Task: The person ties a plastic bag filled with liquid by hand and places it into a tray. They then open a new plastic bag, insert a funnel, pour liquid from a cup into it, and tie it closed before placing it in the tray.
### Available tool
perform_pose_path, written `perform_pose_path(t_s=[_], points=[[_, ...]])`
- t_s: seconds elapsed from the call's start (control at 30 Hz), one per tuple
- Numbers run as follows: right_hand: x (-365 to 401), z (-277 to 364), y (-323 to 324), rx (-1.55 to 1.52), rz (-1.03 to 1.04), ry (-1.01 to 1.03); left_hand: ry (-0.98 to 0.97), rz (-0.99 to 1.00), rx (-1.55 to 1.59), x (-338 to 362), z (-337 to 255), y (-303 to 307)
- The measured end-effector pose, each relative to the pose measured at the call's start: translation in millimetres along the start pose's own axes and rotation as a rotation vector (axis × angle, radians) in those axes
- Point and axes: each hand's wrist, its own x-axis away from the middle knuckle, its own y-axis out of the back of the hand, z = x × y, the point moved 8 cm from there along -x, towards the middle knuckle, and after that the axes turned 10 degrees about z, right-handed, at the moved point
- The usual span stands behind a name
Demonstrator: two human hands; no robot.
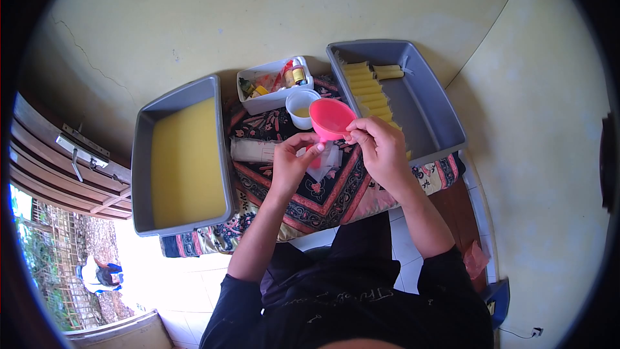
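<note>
A pink funnel (332, 117) is held above the patterned cloth, its wide mouth tilted up. My right hand (378, 145) pinches the funnel's rim on the right side. Lower down, my left hand (298, 155) has its thumb and fingers closed round the funnel's narrow part, where a clear plastic bag (329, 160) hangs beneath. Just behind the funnel stands a white tub (301, 105) with some yellowish liquid inside. A stack of clear plastic bags (253, 150) lies on the cloth left of my left hand.
A grey tray (226, 181) of yellow liquid is on the left. Another grey tray (445, 110) at the right holds rows of filled yellow tubes (368, 90). A white box (261, 103) with bottles stands at the back. Outside the doorway at left is a person (100, 275).
</note>
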Motion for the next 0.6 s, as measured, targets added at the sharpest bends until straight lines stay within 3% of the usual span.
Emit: perform_pose_path(t_s=[0.2, 0.4, 0.47, 0.6], points=[[-4.7, 6.6, -13.0, 0.020, 0.034, 0.033, 0.032, 0.058, -0.077, 1.3, -7.6, 0.4], [-16.1, 6.4, -25.7, -0.022, 0.073, 0.076, 0.053, -0.009, -0.085, 3.0, -2.6, 19.6], [-25.5, -11.0, -29.3, -0.221, 0.078, -0.056, 0.050, -0.055, -0.053, 3.6, 7.4, 30.9], [-48.7, -54.7, -37.4, -0.137, 0.111, -0.157, 0.042, -0.171, 0.086, 6.1, 12.3, 45.9]])
